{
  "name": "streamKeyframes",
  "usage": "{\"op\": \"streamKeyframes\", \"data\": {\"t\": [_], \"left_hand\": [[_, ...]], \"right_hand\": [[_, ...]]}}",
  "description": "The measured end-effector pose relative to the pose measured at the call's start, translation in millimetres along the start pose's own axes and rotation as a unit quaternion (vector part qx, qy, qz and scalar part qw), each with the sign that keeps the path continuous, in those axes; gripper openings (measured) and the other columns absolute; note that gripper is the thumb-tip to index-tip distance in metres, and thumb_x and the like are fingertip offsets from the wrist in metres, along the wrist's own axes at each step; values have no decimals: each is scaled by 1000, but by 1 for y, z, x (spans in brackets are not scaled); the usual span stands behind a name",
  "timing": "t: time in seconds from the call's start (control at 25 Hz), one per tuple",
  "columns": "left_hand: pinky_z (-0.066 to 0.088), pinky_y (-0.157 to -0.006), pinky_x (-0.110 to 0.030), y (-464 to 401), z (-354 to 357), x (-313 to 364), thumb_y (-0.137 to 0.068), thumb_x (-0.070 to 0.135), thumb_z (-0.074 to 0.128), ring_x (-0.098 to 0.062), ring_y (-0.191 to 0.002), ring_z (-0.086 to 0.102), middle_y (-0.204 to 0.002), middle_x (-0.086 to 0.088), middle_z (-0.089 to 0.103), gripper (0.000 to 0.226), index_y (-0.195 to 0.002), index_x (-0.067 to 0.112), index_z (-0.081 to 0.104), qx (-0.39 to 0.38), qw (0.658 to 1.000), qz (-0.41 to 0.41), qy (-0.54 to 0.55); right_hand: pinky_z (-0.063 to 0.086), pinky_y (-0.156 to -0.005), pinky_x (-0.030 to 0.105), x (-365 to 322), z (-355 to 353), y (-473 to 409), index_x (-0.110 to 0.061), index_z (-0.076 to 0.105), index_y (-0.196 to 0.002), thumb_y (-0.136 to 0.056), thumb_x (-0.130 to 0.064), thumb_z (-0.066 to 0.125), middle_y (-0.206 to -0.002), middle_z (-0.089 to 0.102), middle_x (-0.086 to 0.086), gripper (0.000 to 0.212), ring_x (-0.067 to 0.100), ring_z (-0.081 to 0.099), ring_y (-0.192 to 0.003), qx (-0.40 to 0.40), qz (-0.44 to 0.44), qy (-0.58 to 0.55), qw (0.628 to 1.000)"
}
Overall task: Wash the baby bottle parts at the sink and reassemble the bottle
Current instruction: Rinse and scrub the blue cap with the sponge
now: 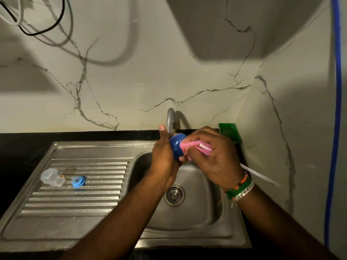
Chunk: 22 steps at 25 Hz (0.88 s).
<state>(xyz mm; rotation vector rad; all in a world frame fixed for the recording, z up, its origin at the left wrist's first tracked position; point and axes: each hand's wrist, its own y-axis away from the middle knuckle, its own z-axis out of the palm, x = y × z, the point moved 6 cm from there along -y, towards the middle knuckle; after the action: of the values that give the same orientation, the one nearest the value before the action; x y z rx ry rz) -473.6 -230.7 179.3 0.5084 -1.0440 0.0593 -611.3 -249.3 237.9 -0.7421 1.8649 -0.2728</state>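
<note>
On the left, upon the ribbed drainboard (78, 186) of the steel sink, lies a clear plastic part (51, 176), probably the cap or the teat piece, and just beside it to the right a small blue ring (78, 182). Both look light and wet, so I judge they can slide on the metal ribs; it is better to take them by the rim with two fingers than to push them.

Over the basin (187, 203), below the grey tap (170, 120), the left hand (163, 156) is curled around a dark blue rounded part (177, 145) of the bottle and holds it by the side, the thumb standing up at the far edge. This part seems stiff plastic, light, and slippery when it is soapy, so a firm grasp around its body is the safe one.

The right hand (212, 152) pinches a pink brush (189, 146) with a white piece in it, and the pink end is pressed against the blue part. The white handle (259, 176) comes out behind the wrist to the right. The bristles look soft and bend easily; the handle is thin. Whether water runs from the tap, I cannot tell.

At the far right of the sink, a green soap dish (230, 131) stands on the dark tabletop (22, 147) against the wall.
</note>
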Motion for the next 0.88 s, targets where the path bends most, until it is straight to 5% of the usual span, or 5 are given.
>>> {"op": "streamKeyframes", "data": {"t": [0.16, 0.32, 0.6, 0.76, 0.88], "left_hand": [[56, -67, -31, 8, 15, 3, -84, 67, 54, -22, -80, 65, -104, -21, 68, 75, -129, 7, 58, -74, 994, 42, -63], [53, -100, -54, 3, 4, 5, -82, 62, 61, -31, -106, 70, -118, -22, 70, 67, -125, 10, 60, -27, 995, 51, -81], [53, -103, -54, -4, 8, 8, -86, 61, 60, -37, -107, 70, -115, -23, 70, 71, -125, 3, 65, -14, 999, 36, -13], [55, -101, -49, -5, 9, 4, -97, 60, 47, -32, -107, 73, -110, -18, 76, 58, -118, 10, 70, -3, 998, 25, -52], [55, -101, -50, -12, 1, 5, -102, 59, 39, -33, -105, 73, -107, -17, 76, 55, -112, 15, 70, 31, 998, 18, -59]], "right_hand": [[57, -73, 36, 0, 0, 1, -22, 73, -110, -97, -23, 67, -105, 66, -8, 14, 7, 66, -93, 108, 12, 91, 990], [56, -75, 37, 2, 8, 11, -23, 75, -110, -97, -28, 66, -106, 67, -7, 16, 8, 66, -95, 38, -18, 73, 996], [57, -75, 39, 5, 18, 6, -24, 75, -107, -93, -27, 71, -103, 69, -8, 15, 10, 68, -93, 34, 1, 38, 999], [57, -74, 35, 3, 10, 3, -23, 75, -105, -92, -21, 72, -100, 69, -7, 14, 8, 68, -90, 122, 28, 34, 992], [57, -75, 32, -3, 16, 6, -24, 76, -107, -93, -25, 71, -103, 68, -8, 15, 6, 67, -92, 75, -6, 60, 995]]}}
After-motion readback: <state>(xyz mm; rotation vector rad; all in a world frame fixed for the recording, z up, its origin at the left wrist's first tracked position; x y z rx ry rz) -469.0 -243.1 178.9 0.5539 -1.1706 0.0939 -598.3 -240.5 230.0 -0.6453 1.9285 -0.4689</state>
